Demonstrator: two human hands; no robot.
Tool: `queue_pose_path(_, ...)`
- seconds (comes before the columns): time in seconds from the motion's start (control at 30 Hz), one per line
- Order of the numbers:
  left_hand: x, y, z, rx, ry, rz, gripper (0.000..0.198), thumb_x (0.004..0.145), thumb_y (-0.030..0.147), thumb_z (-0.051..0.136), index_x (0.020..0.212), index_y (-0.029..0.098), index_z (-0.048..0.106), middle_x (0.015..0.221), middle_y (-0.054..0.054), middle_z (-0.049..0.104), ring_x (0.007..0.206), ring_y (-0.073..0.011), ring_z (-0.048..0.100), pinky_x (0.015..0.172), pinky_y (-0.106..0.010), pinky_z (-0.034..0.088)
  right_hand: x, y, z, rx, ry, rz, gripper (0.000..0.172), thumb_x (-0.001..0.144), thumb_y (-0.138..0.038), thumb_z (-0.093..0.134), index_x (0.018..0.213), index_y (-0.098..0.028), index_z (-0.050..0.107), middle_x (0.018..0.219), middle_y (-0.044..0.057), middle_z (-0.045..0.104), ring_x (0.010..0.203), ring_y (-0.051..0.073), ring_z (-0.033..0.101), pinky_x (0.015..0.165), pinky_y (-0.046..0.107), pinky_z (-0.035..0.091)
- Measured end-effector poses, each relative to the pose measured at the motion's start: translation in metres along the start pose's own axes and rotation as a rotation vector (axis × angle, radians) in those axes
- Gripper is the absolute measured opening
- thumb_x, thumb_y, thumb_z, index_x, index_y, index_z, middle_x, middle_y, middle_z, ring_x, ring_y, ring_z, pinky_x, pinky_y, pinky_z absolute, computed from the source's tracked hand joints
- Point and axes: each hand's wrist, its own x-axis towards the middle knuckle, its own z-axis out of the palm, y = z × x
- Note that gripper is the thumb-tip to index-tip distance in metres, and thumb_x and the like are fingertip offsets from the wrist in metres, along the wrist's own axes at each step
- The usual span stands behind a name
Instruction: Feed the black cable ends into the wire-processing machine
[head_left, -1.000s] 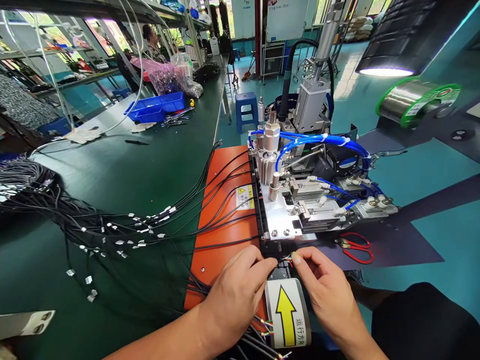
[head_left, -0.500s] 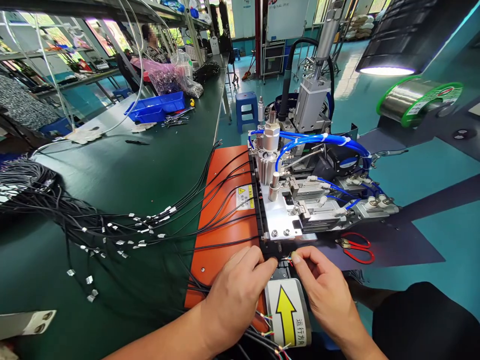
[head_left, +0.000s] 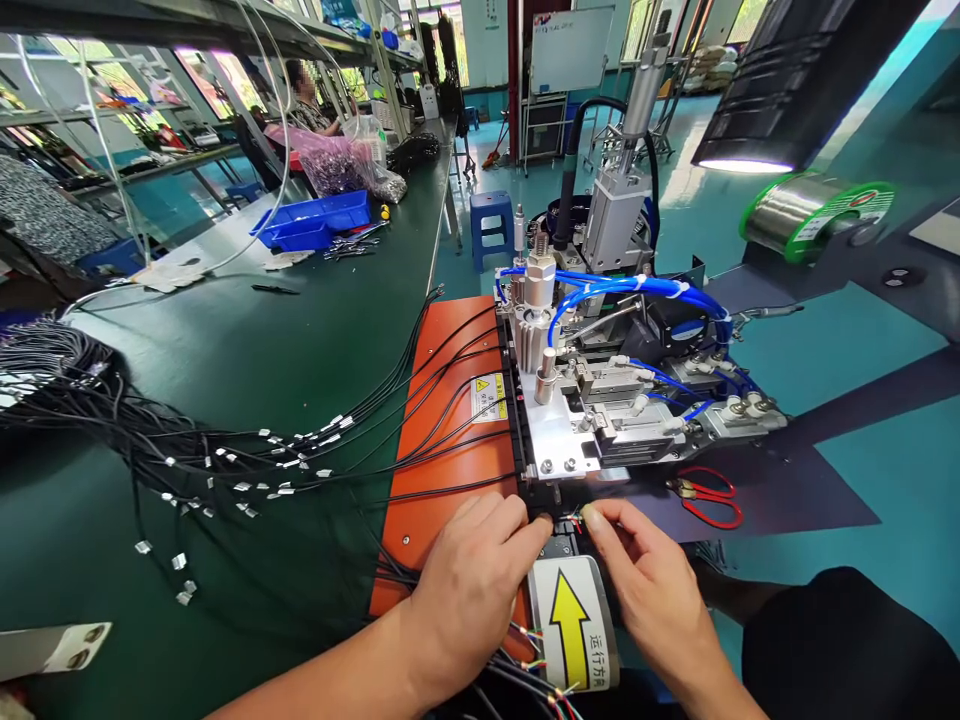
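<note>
Close together at the near end of the machine (head_left: 559, 440), my two hands meet over a small black fixture (head_left: 556, 546). My left hand (head_left: 476, 575) is closed, thumb and forefinger pinching a cable end that the fingers mostly hide. Thin coloured wires (head_left: 574, 519) stick out from it to the right. Pinching the tips of those wires are the thumb and forefinger of my right hand (head_left: 645, 570). Just below the hands lies a plate with a yellow arrow (head_left: 572, 630). More stripped cables (head_left: 536, 665) with coloured wire ends lie under my left wrist.
Several black cables run across the orange board (head_left: 450, 400) into the machine. A bundle of tagged black cables (head_left: 187, 450) covers the bench's left. Red-handled scissors (head_left: 709, 497) lie right of the machine, below a solder spool (head_left: 817, 215). Blue trays (head_left: 315, 218) and a seated person are farther back.
My hands hold almost the same pose, with the wires between them showing slightly more. The view has shifted slightly.
</note>
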Motion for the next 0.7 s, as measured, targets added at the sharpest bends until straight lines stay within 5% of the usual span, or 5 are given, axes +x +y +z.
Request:
queue_pose_path(0.33,-0.001,0.000,0.002,0.017,-0.008,-0.011,0.024,0.100,0.015,0.045,0.107,0.015,0.068,0.081,-0.005,0.056,0.072,-0.0207,0.046,0.063,-0.034,0.037,-0.010,-0.012,0.002,-0.015,-0.023,0.066,0.037,0.087,-0.057,0.062,0.083,-0.021,0.069,0.082,0.004,0.072,0.073,0.022,0.064,0.065,0.028,0.050)
queue_pose_path(0.7,-0.001,-0.001,0.002,0.003,-0.023,-0.012,0.021,0.098,0.013,0.049,0.109,0.014,0.066,0.084,-0.005,0.057,0.073,-0.0215,0.045,0.063,-0.035,0.036,-0.008,-0.013,-0.002,-0.249,0.038,-0.150,0.032,0.097,-0.051,0.052,0.082,-0.026,0.065,0.072,-0.001,0.063,0.065,0.017,0.057,0.060,0.027,0.046)
